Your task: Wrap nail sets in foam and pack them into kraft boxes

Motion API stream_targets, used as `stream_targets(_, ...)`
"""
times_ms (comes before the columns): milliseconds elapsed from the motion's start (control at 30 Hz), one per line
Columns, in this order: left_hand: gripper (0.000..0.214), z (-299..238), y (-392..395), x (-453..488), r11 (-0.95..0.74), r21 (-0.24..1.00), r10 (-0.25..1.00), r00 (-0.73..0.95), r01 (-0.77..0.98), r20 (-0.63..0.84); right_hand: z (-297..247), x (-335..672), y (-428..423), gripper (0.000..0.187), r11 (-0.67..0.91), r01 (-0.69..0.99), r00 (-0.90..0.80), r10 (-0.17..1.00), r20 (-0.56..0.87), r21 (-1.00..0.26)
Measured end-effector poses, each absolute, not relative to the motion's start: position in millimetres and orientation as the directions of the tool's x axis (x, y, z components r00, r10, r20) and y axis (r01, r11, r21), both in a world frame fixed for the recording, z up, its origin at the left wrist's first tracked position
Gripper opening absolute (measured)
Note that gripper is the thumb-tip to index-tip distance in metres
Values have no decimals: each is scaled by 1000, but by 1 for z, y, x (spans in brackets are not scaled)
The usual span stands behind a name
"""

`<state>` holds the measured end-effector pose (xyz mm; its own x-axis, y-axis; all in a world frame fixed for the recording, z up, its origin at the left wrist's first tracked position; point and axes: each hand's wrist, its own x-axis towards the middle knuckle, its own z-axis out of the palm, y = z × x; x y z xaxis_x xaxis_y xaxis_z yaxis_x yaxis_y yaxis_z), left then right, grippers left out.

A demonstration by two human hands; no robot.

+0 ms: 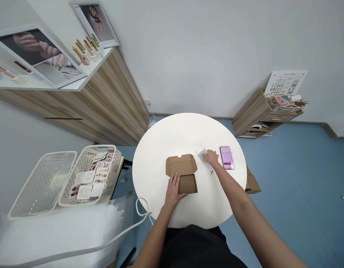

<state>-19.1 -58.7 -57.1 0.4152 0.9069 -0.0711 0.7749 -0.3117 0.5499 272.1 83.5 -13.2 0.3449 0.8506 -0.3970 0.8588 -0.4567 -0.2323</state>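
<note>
An open brown cardboard box (188,184) lies on the white round table (153,156), its flapped lid (181,165) folded back away from me. My left hand (173,191) holds the box at its left side, fingers over that edge and thumb along the near edge. To the right of the lid, my right hand (211,158) is closed on a small whitish packet (202,155), held low over the tabletop; its contents cannot be made out. A phone (226,158) with a lit pinkish screen lies right of that hand. Nearer me is a tiny dark scrap (211,173).
White baskets (89,175) with cards stand at left, beside a white cable (116,236). A wooden cabinet (113,100) bears framed pictures and bottles. At right are a small wooden cabinet (251,111) and, below the table edge, another cardboard box (252,182).
</note>
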Motion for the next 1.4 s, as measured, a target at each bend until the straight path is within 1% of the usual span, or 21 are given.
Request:
stream_targets(67,106,-56,-59,-19,-316,539,904,420,781,-79,-5,271,75,22,-494,810,359,845,-397,-318)
stream_targets(100,107,-55,-59,-18,-318,534,903,423,783,-82,-1,270,68,22,-501,777,355,849,-391,-382)
stream_targets(200,108,-54,-60,-18,-329,524,898,431,785,-82,10,259,40,29,-466,628,303,884,-355,-624)
stream_targets(267,106,-53,-62,-19,-334,520,898,433,787,-78,15,247,19,34,-428,524,285,903,-322,-736)
stream_targets(333,104,-54,-64,-21,-338,521,899,433,784,-69,20,234,-1,37,-405,487,327,906,-268,-774)
stream_targets(433,105,-56,-64,-24,-353,539,891,451,765,-58,27,216,-27,38,-391,502,445,882,-157,-772)
stream_targets(500,107,-58,-63,-25,-361,555,881,468,750,-60,30,206,-42,39,-385,495,480,869,-124,-779)
stream_targets(567,108,-60,-60,-27,-361,570,875,479,738,-67,29,197,-53,37,-373,477,442,884,-150,-796)
stream_targets(633,110,-61,-58,-28,-361,583,870,488,728,-69,24,187,-60,33,-360,472,356,913,-199,-805)
stream_targets(700,111,-61,-57,-29,-370,596,866,497,713,-57,16,176,-65,29,-364,499,268,928,-259,-787)
stream_targets(767,112,-62,-56,-30,-377,607,864,502,700,-41,6,165,-66,26,-396,555,209,918,-338,-732)
stream_targets(867,112,-63,-57,-30,-371,616,865,500,695,-42,-6,150,-66,25,-452,653,192,875,-444,-608)
stream_targets(933,112,-64,-57,-30,-373,617,864,502,693,-42,-11,142,-65,22,-464,704,216,861,-461,-537)
stream_targets(1000,111,-65,-57,-30,-378,615,863,504,692,-38,-14,136,-66,21,-455,752,247,865,-437,-477)
stream_targets(1100,111,-66,-56,-30,-379,613,862,505,694,-39,-15,130,-69,37,-410,816,263,891,-370,-408)
stream_targets(1167,110,-66,-56,-31,-384,612,861,507,691,-33,-15,127,-72,42,-366,850,245,912,-329,-379)
stream_targets(1333,101,-60,-60,-29,-390,580,867,498,715,-32,-16,124,-78,31,-237,920,165,956,-242,-312)
stream_targets(1400,97,-57,-64,-29,-391,552,875,484,737,-27,-16,127,-79,29,-212,923,144,964,-224,-321)
